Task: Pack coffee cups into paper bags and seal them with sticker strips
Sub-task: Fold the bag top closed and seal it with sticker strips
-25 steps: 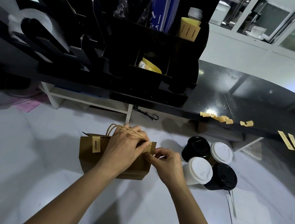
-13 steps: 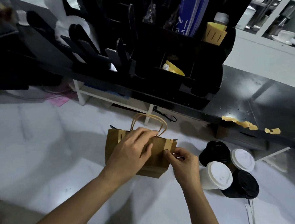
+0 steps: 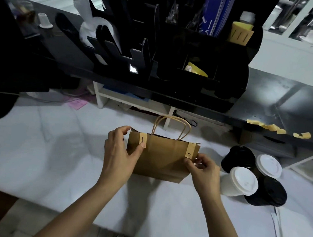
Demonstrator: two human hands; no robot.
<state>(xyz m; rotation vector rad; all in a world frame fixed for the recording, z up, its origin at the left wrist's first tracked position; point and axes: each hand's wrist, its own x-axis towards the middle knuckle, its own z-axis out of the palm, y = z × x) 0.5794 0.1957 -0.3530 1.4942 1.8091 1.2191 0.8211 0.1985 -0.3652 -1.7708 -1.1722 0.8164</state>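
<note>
a brown paper bag (image 3: 160, 159) stands upright on the white marble-patterned table (image 3: 55, 157), its twisted paper handles (image 3: 172, 127) rising above the folded-shut top edge. two pale sticker strips are folded over that top edge: the left sticker strip (image 3: 142, 139) near the bag's left corner and the right sticker strip (image 3: 191, 151) near its right corner.

the left hand (image 3: 118, 152) holds the bag's left side, its grip closed on the bag: fingers curl round the upper left corner while the thumb presses on the front face at the lower end of the left sticker strip. the right hand (image 3: 205, 169) is at the bag's right edge, fingers curled, its grip pinching at the bottom end of the right sticker strip and the bag's side.

just right of the bag four lidded coffee cups stand bunched together, touching: a black-lidded cup at the back (image 3: 238, 158), a white-lidded cup behind right (image 3: 268, 165), a white-lidded cup in front (image 3: 241, 181), and a black-lidded cup at front right (image 3: 269, 194). a sheet of white paper (image 3: 296, 234) lies on the table near the cups.

behind the bag runs a dark raised shelf (image 3: 277, 101) carrying a black organiser (image 3: 175, 63) with slots and compartments. more yellow sticker strips (image 3: 274, 128) hang off the shelf's front edge at the right.
</note>
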